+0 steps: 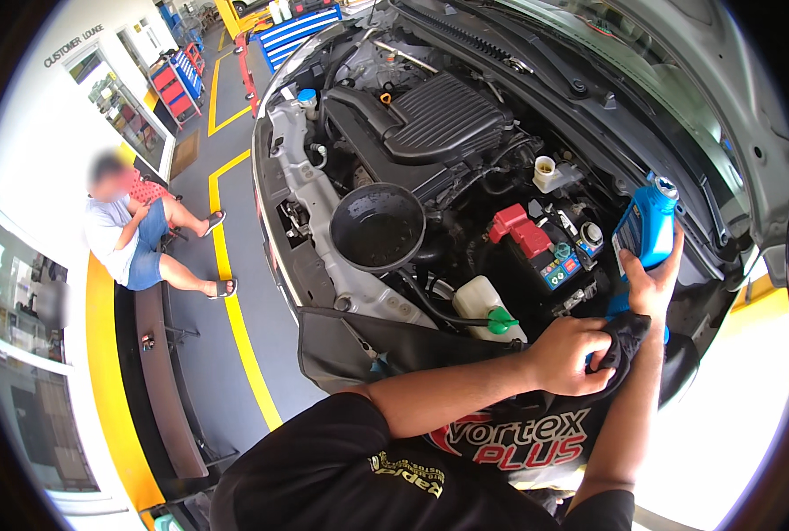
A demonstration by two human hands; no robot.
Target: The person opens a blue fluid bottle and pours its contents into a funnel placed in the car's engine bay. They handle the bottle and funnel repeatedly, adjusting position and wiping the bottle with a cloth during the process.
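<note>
My right hand grips a blue plastic bottle, held upright at the right side of the engine bay. The bottle's cap is off and its mouth looks silvery. My left hand is closed on a bunched black cloth, close below the bottle and in front of my right wrist. Some blue shows between the cloth and my right hand; I cannot tell whether it is the bottle's lower part. Left of the bottle, a small pale reservoir stands uncapped.
A car battery with a red terminal cover lies beyond my left hand. A black funnel sits at the front edge, near a white tank with a green cap. A person sits at the left; a fender cover hangs nearby.
</note>
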